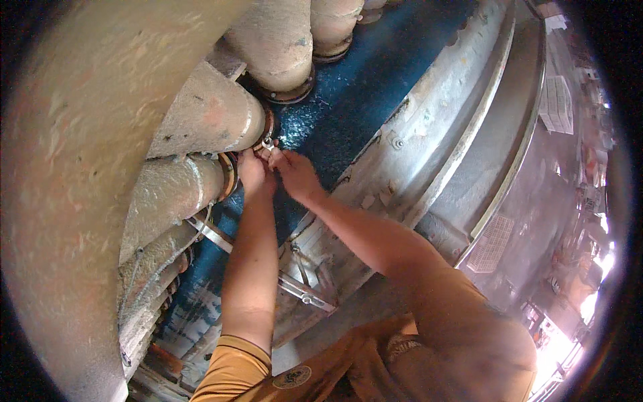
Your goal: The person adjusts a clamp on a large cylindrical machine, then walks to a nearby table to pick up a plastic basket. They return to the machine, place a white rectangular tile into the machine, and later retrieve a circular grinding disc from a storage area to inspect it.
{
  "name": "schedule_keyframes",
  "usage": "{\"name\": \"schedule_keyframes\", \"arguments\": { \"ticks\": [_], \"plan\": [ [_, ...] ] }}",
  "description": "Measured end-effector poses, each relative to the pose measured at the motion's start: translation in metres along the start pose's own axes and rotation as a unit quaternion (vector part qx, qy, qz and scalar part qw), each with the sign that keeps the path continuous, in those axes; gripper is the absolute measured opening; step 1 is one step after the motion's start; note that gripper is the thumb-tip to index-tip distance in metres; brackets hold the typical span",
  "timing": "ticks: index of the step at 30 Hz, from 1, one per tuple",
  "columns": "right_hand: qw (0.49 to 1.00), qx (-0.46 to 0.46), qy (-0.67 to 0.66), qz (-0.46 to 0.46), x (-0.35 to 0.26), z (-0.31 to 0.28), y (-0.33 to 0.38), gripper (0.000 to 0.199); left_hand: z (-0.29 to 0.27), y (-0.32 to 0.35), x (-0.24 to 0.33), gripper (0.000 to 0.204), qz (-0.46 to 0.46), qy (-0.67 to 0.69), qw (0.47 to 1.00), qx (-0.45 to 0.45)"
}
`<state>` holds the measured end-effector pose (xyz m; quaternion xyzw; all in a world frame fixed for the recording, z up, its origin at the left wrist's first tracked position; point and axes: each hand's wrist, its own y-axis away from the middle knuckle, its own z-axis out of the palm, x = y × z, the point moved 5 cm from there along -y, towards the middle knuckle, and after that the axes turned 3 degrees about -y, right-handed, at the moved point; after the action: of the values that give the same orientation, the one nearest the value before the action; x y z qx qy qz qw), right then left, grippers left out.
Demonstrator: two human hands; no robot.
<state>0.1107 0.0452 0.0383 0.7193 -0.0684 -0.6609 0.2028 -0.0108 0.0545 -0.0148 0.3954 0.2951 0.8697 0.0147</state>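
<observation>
My two hands meet at the rim of a thick, crusted beige pipe (218,114), above a dark blue surface. A small shiny metal piece with a rounded end (268,143) shows just past the fingertips, against the rusty ring (269,124) at the pipe's mouth. My right hand (298,175) pinches at its lower end, fingers bent. Close beside it, my left hand (256,173) is closed at the ring's lower edge; whatever its fingers grip is hidden.
More crusted pipes (278,50) line the blue surface (341,94). A large curved beige body (87,174) fills the left side. A flat metal bar (305,295) crosses below my forearms, and a pale cable (164,264) hangs at left. Curved metal rims (462,127) border the right.
</observation>
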Motion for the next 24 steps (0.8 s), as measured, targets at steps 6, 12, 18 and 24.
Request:
{"name": "schedule_keyframes", "arguments": {
  "ticks": [6,12,18,24],
  "plan": [
    [0.953,-0.19,0.238,-0.01,-0.025,-0.042,-0.052,0.048,0.012,0.008,0.001,0.029,-0.011,-0.004,0.997,0.075],
    [0.895,-0.309,0.319,-0.046,-0.055,-0.051,-0.077,0.05,0.011,0.011,0.001,0.028,-0.026,-0.014,0.995,0.092],
    [0.931,-0.214,0.279,-0.095,-0.036,-0.037,-0.047,0.045,0.006,0.008,0.0,0.026,-0.02,-0.001,0.997,0.076],
    [0.976,-0.051,0.158,-0.139,-0.009,-0.013,-0.02,0.044,0.009,0.004,0.002,0.025,0.011,0.015,0.999,0.032]
  ]
}}
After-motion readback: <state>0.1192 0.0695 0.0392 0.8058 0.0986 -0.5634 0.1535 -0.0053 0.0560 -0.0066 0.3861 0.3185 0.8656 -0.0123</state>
